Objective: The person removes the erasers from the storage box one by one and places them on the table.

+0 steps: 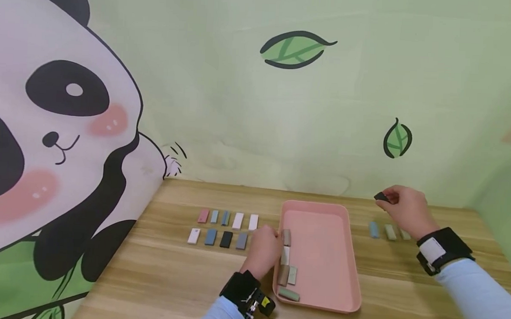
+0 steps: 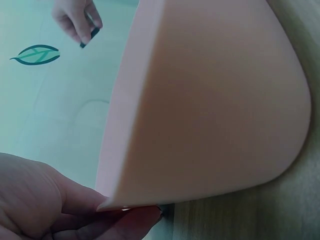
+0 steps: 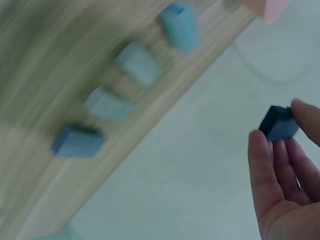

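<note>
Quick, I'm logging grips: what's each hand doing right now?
Left hand: closed, gripping the pink tray by its edge.
Right hand: closed, pinching a black block.

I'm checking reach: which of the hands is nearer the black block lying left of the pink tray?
Left. The left hand grips the pink tray, right of the black block; the right hand is past the tray's opposite side, farther away.

You face a pale green backdrop (image 1: 224,91), a panda (image 1: 80,147) filling the frame's left, a large leaf (image 1: 293,50) at upper centre and a smaller leaf (image 1: 397,139) at right, above a wood-grain table (image 1: 156,274).
</note>
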A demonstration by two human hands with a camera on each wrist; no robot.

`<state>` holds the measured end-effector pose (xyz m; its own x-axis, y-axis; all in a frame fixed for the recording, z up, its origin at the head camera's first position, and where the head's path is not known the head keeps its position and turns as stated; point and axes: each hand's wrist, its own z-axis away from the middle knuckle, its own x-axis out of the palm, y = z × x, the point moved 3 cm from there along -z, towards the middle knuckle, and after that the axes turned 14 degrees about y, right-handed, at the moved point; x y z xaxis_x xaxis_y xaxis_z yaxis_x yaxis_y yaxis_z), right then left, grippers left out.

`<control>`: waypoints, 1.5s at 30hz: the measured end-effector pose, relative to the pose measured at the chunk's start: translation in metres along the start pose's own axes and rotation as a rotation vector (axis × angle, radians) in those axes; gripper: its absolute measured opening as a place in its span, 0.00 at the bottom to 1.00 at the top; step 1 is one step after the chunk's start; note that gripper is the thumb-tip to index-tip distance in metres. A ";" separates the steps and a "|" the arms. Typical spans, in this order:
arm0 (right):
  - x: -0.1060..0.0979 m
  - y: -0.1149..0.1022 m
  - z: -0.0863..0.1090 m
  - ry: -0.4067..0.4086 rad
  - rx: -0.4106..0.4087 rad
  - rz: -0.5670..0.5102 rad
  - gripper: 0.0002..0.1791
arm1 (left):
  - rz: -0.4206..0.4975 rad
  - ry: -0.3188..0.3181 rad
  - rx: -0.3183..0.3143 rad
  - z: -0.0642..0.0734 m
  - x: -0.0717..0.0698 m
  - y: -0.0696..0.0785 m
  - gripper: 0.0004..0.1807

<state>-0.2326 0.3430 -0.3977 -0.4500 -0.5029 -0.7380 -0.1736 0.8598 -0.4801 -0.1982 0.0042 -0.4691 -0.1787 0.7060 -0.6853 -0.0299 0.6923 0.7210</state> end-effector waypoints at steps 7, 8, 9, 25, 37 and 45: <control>-0.019 0.040 0.008 0.137 0.054 0.035 0.21 | -0.005 -0.008 0.017 -0.001 -0.001 0.001 0.23; -0.021 0.047 0.009 0.148 0.070 0.044 0.21 | -0.004 -0.008 0.016 -0.001 -0.001 0.001 0.24; -0.022 0.054 0.011 0.155 0.090 0.053 0.22 | -0.003 -0.008 0.015 -0.001 -0.001 0.001 0.24; -0.028 0.124 0.049 0.132 0.285 0.215 0.22 | -0.034 -0.005 0.022 -0.001 0.003 -0.001 0.24; -0.022 0.134 0.055 0.091 0.318 0.279 0.21 | -0.038 -0.030 -0.022 -0.002 0.004 0.000 0.22; -0.016 0.136 0.056 0.088 0.313 0.290 0.22 | -0.027 -0.029 -0.033 -0.001 0.002 -0.001 0.22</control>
<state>-0.2004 0.4632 -0.4776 -0.5163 -0.2231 -0.8268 0.2388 0.8897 -0.3892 -0.1998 0.0051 -0.4709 -0.1484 0.6912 -0.7072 -0.0667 0.7065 0.7045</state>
